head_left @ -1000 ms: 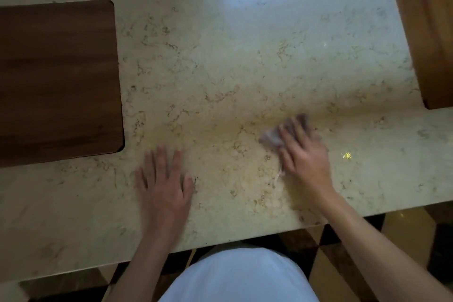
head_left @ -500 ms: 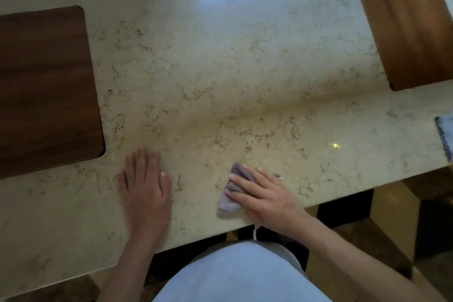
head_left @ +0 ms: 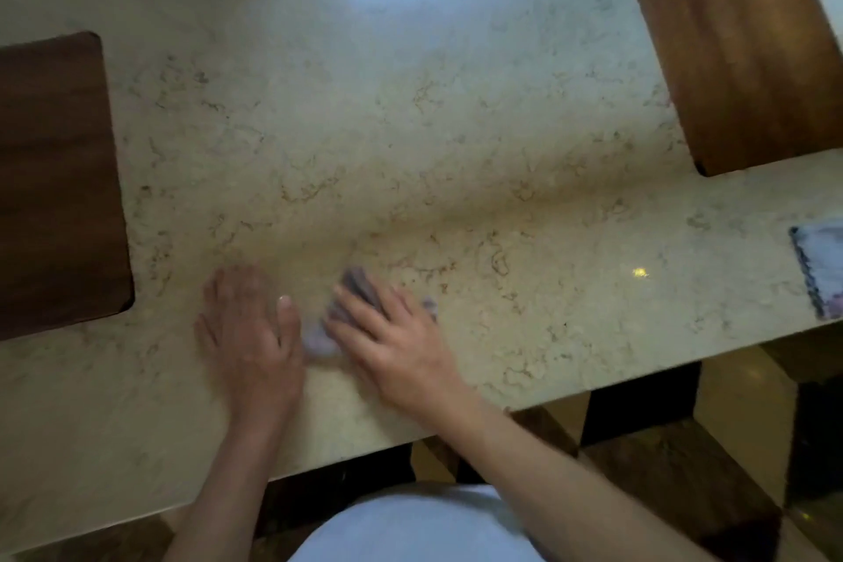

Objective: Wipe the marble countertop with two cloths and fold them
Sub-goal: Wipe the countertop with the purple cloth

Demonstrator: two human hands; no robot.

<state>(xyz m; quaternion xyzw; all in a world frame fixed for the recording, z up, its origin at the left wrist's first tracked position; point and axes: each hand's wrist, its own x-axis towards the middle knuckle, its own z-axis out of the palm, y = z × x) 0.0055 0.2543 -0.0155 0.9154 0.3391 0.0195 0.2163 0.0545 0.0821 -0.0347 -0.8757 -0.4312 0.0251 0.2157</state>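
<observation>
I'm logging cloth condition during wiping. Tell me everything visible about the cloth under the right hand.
The cloth is a small greyish-purple rag, soft and bunched rather than folded, blurred by motion. It lies flat on the marble countertop near the front edge. The right hand presses on it with spread fingers, covering most of it; a paler part shows beside the left hand, whose thumb sits close to it. Contact there cannot be told.

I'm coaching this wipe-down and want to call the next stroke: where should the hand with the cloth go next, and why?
Probably sweep the right hand and its cloth back to the right along the near edge. The cloth sits almost against the flat left hand, so that way is blocked, while bare marble countertop stretches toward the second cloth.
</observation>
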